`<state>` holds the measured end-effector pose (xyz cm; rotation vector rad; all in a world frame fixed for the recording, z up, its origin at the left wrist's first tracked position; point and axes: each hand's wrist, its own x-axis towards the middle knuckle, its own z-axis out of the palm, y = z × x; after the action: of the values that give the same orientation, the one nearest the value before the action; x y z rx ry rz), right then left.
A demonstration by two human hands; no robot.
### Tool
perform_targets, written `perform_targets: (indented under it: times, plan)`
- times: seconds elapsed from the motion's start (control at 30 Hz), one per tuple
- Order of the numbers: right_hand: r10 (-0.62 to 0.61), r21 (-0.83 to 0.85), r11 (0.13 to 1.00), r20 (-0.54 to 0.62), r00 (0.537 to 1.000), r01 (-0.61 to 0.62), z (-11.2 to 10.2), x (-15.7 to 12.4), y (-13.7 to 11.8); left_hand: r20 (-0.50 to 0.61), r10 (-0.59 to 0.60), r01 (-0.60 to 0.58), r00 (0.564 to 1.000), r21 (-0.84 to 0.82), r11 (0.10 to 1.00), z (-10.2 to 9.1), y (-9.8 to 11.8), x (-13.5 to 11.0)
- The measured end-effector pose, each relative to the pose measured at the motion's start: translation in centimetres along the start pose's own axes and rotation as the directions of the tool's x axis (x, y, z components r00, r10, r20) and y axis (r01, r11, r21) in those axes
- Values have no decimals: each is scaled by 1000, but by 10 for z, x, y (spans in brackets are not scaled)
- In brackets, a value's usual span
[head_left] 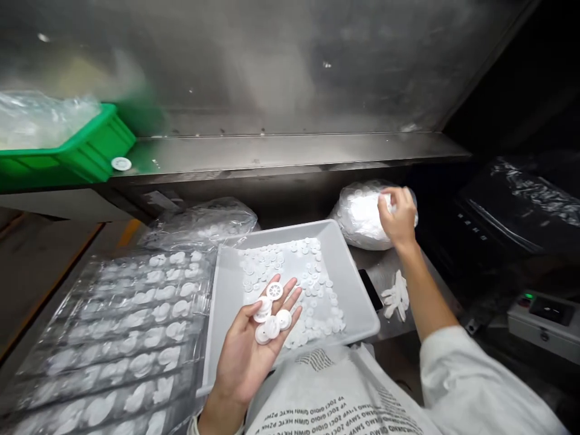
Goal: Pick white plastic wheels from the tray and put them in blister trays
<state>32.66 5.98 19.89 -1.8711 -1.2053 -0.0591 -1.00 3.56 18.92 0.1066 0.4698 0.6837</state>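
Note:
My left hand (249, 347) is palm up over the near edge of a grey tray (357, 290), fingers spread, with several small white plastic wheels (272, 314) lying on the palm and fingers. The tray holds many more loose white wheels (299, 272). My right hand (397, 214) reaches to the back right and its fingers pinch the clear plastic bag (360, 217) full of white parts. A white sleeve covers my right forearm.
A clear blister tray (122, 338) with rows of white wheels lies at the left. Another clear bag (203, 223) sits behind it. A green bin (67, 151) stands on the steel shelf at upper left. A white glove (396, 296) and a dark phone (370, 289) lie right of the grey tray.

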Motion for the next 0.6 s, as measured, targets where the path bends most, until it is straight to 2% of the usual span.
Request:
perform_targets:
  times: [0.07,0.1,0.17,0.2,0.23,0.27,0.3,0.33,0.37,0.4,0.47,0.6]
  plan:
    - [7,-49,999,5,1000,-6,-6,17,12,-8,0,0,1000,10,1000,5,-4,1]
    - [-5,-52,999,16,1000,6,-7,16,10,-15,5,-5,1000,14,1000,8,-6,1]
    - [-61,-6,998,76,995,62,-7,-5,-11,-20,10,-10,1000,20,1000,15,-10,1]
    - [-111,42,994,147,983,106,-7,-22,-27,-21,12,-12,1000,23,1000,19,-12,2]
    - [-191,121,979,264,945,164,-7,-41,-44,-24,13,-13,1000,27,1000,23,-13,2]
    - [-297,253,946,430,853,202,-8,-59,-61,-34,12,-11,999,33,999,28,-14,1]
    - [-369,330,920,535,760,214,-8,-76,-76,-50,7,-5,999,36,999,32,-15,1]
    - [-410,369,904,601,686,217,-9,-89,-89,-70,1,2,998,37,999,36,-17,1]
    - [-436,398,892,628,645,216,-9,-98,-99,-95,-8,11,995,33,999,40,-18,1]
    - [-444,409,888,645,622,210,-9,-104,-106,-121,-19,22,993,25,999,42,-20,0]
    - [-435,423,888,653,620,178,-7,-109,-110,-174,-39,40,984,2,999,45,-23,-1]
    - [-421,435,889,646,637,146,-7,-108,-103,-233,-55,63,971,29,998,43,-28,-1]
